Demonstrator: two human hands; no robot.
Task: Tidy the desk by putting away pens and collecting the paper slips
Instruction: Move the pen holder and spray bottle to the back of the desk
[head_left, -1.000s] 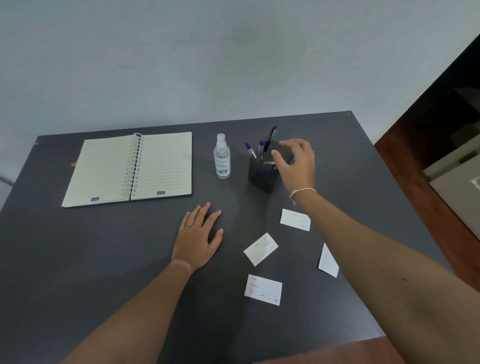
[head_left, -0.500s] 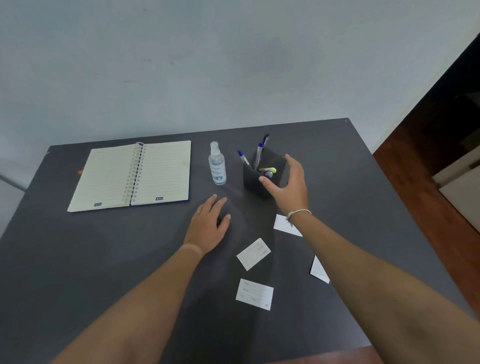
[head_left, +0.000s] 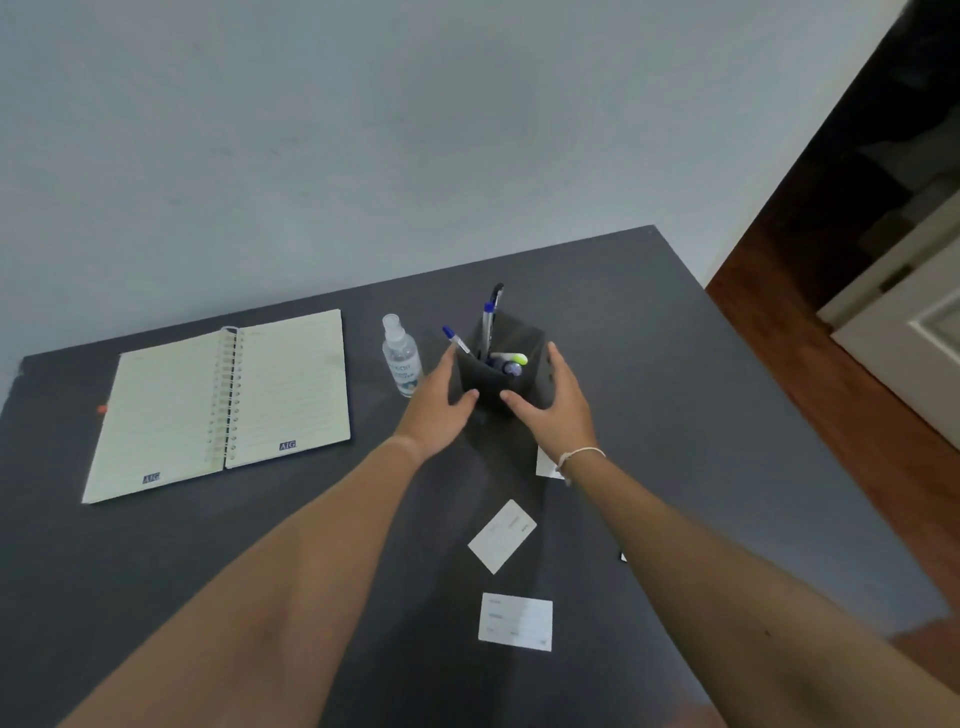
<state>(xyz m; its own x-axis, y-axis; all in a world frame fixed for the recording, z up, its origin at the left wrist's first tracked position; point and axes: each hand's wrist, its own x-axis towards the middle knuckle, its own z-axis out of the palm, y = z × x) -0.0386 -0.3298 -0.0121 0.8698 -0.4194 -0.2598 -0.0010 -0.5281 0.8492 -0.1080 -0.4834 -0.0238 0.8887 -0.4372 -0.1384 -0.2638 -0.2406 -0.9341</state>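
A dark grey desk (head_left: 649, 364) is set against a pale wall. A black pen holder (head_left: 493, 379) stands near the middle of the desk, and it is cupped from both sides. The left hand (head_left: 436, 410) is pressed on its left side with fingers spread, and the right hand (head_left: 556, 410) is curved around its right side. A firm grip cannot be told. Several pens (head_left: 488, 325) are stood inside the holder. A small clear spray bottle (head_left: 401, 356) is seen just beside the left hand. An open spiral notebook (head_left: 218, 405) is laid further left. Two paper slips (head_left: 503, 536) are laid flat between the arms. Another slip (head_left: 545, 465) is partly hidden under the right wrist.
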